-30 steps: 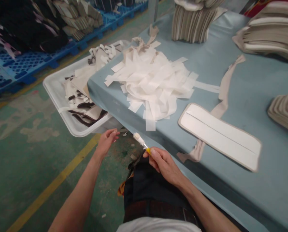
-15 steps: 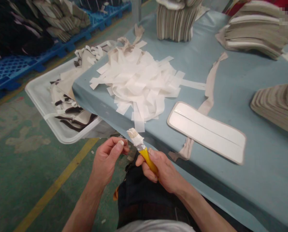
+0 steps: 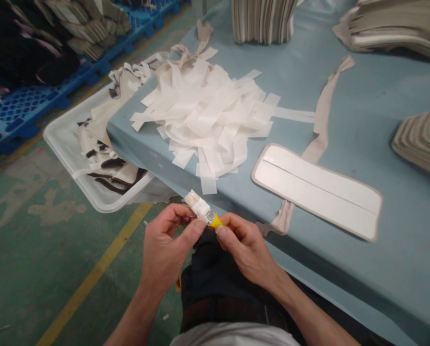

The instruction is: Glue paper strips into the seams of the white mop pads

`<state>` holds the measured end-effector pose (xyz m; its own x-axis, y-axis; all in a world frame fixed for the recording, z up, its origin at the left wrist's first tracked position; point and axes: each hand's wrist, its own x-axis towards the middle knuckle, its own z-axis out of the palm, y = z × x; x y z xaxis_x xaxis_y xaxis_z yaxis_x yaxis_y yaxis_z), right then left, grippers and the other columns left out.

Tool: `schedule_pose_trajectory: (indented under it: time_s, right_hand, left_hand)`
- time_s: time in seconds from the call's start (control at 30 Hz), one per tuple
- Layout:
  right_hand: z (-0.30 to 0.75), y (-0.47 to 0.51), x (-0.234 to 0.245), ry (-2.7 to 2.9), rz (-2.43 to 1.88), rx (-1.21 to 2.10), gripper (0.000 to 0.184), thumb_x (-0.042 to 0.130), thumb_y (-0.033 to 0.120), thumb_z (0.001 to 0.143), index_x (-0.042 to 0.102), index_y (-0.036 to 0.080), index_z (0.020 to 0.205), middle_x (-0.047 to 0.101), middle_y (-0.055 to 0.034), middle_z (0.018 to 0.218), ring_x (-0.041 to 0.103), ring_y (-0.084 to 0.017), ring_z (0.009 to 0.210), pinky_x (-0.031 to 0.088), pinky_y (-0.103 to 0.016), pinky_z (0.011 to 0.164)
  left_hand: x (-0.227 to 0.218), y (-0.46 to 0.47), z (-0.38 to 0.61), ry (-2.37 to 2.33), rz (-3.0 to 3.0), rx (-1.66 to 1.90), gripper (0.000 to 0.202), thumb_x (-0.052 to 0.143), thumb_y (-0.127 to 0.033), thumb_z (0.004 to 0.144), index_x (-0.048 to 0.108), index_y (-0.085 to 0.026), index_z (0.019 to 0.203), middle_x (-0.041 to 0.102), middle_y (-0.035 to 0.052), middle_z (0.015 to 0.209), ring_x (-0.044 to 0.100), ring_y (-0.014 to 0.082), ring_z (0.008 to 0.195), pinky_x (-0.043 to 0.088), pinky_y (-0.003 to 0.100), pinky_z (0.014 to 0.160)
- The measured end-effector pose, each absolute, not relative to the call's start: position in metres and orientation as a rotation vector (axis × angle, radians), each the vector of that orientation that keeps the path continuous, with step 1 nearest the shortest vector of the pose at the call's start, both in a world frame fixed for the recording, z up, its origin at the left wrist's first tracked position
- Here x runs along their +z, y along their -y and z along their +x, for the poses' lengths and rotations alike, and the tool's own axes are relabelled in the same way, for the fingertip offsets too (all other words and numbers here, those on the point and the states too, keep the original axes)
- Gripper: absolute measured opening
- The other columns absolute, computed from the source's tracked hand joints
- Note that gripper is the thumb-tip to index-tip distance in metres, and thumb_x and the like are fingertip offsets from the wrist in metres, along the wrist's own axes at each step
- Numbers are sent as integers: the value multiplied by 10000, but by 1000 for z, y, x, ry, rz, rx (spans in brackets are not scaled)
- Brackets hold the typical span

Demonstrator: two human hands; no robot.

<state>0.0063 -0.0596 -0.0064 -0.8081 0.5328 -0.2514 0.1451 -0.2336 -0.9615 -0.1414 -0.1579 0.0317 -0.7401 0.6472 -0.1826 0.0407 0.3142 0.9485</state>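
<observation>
My right hand [image 3: 246, 247] is closed round the yellow handle of a small brush [image 3: 202, 210] with pale bristles, held below the table's near edge. My left hand [image 3: 166, 242] is pinched on the brush's bristle end, thumb and fingers touching it. Both hands are above my lap. On the blue table [image 3: 398, 250] just beyond lies a flat white mop pad [image 3: 316, 190] with beige trim, and a heap of white paper strips [image 3: 208, 115].
A white plastic tray [image 3: 69, 168] of fabric offcuts sits beside the table's left corner. A beige fabric strip [image 3: 325, 110] trails behind the pad. Stacks of pads [image 3: 420, 139] stand right and at the back. Blue pallets [image 3: 23, 108] with dark cloth lie far left.
My left hand has come in from the left and closed on the brush's bristle end. My right hand has turned the brush and slid toward its neck.
</observation>
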Motion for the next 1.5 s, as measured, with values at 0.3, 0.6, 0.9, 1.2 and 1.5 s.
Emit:
schedule_pose_trajectory:
  time_s: [0.3,0.6,0.9,1.2,1.5]
  right_hand:
    - [4,61,-8,1751,-823,2121,620,570,809,974,559,211,812,454,50,650,367,-109,586,305,-253,543]
    - [3,67,-9,1640,-786,2221,573,581,729,1024,617,182,859,469,64,640,336,-79,517,260,-246,486]
    - [2,69,-8,1536,-797,2313,565,598,710,1030,665,157,937,453,77,623,331,-71,497,231,-237,453]
    - [1,71,-6,1380,-783,2459,596,625,764,986,618,174,903,370,104,585,257,-64,478,172,-223,430]
    - [2,72,-8,969,-625,2763,534,633,724,1001,572,204,896,261,144,552,133,-63,465,179,-186,418]
  left_hand:
    - [37,160,-137,-2132,689,1446,196,714,-390,828,753,-201,793,749,27,714,682,163,634,573,241,632]
    - [34,164,-137,-2141,718,1475,165,689,-342,857,738,-198,795,741,6,704,676,132,623,552,198,625]
    - [40,161,-135,-2165,744,1451,168,650,-325,837,686,-194,737,676,-15,634,573,103,539,449,179,514]
    - [38,162,-132,-2168,701,1472,175,660,-342,834,696,-194,746,681,-9,643,615,107,561,494,169,544]
    - [38,168,-135,-2091,611,1477,186,691,-375,820,686,-219,721,623,-13,601,491,111,491,388,205,439]
